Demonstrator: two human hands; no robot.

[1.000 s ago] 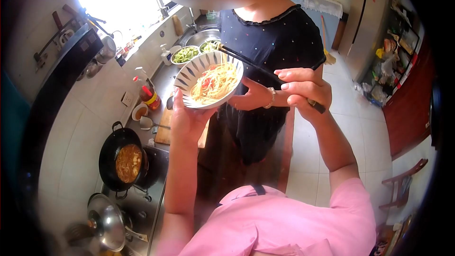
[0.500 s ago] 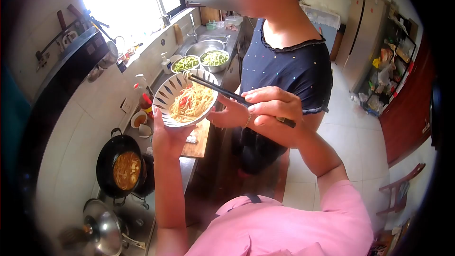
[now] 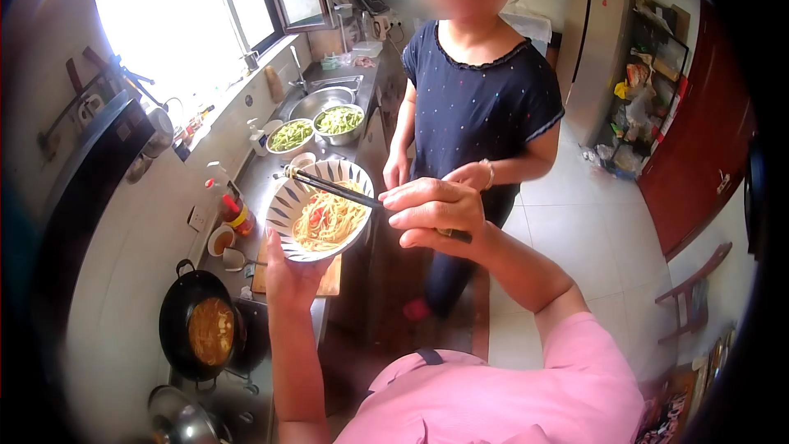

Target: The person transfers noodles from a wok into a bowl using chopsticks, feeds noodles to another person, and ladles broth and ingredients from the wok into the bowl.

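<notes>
My left hand (image 3: 292, 279) is closed on a white bowl (image 3: 283, 204) with dark leaf-shaped stripes, tilted toward me. Noodles (image 3: 333, 224) with bits of red lie inside it. A pair of dark chopsticks (image 3: 345, 191) is gripped in my right hand (image 3: 436, 212). They reach across above the bowl, and a little food (image 3: 291, 171) shows at their tips near its far left rim. To the left, a black wok (image 3: 174, 321) on the stove contains noodles in reddish broth (image 3: 211, 331).
Another person (image 3: 481, 115) in a dark top stands just beyond my right hand. Two bowls of cut green vegetables (image 3: 289, 136) (image 3: 339, 122) stand by the sink (image 3: 325, 99). A cutting board (image 3: 330, 284), a red-capped bottle (image 3: 234, 210) and a small bowl (image 3: 220, 240) are on the counter.
The other person's hand has drawn back from beside the bowl, and their body has turned toward me. My hands keep hold of the bowl and chopsticks; the view has shifted.
</notes>
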